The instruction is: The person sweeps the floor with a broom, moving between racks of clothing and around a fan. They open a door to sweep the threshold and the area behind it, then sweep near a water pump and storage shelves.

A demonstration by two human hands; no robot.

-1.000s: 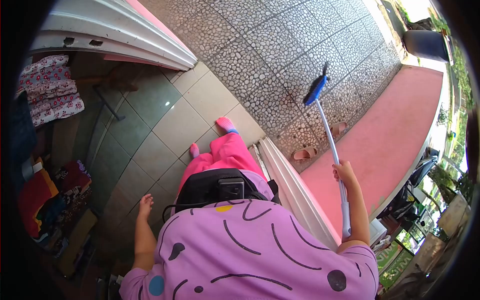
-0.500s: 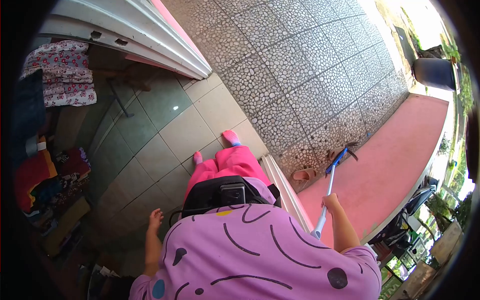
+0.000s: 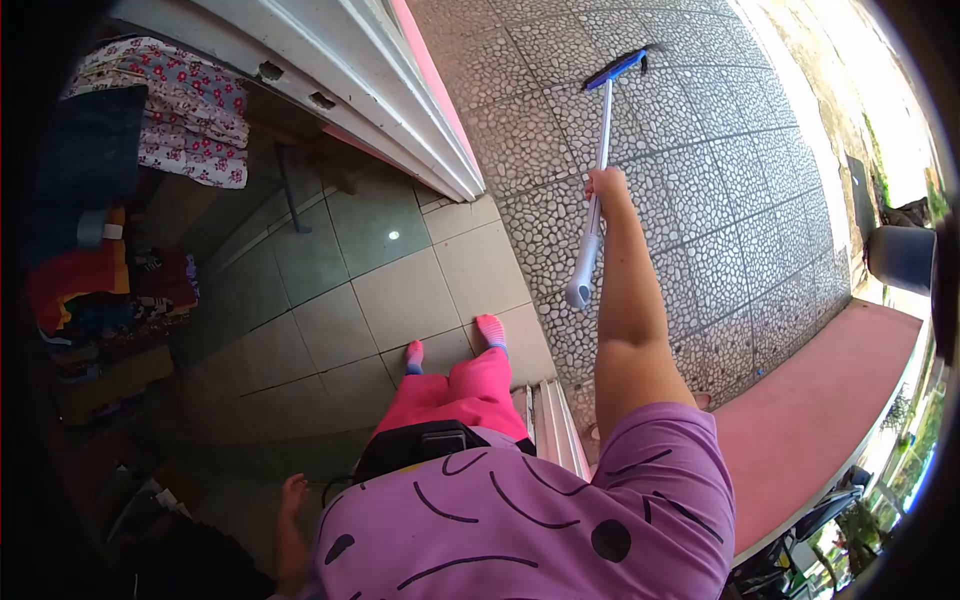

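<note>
My right hand (image 3: 608, 186) is wrapped around the pale handle of a broom (image 3: 605, 130), with the arm stretched out over the pebbled floor (image 3: 690, 205). The broom's blue head with dark bristles lies at the far end, over the pebbled tiles. Its thick grey grip end sticks out below my hand, pointing back at me. My left hand (image 3: 294, 490) hangs low beside my body, fingers loosely apart and holding nothing.
A white folding door (image 3: 400, 90) stands at the upper left, beside the tiled doorway (image 3: 410, 295). Hanging floral cloth (image 3: 195, 110) and piled clothes (image 3: 160, 280) are inside on the left. A pink ledge (image 3: 810, 410) borders the right, with a dark bin-like container (image 3: 900, 257) beyond.
My right arm has swung up and left, carrying the broom from beside the pink ledge and sandals out over the middle of the pebbled floor. My left hand has dropped lower.
</note>
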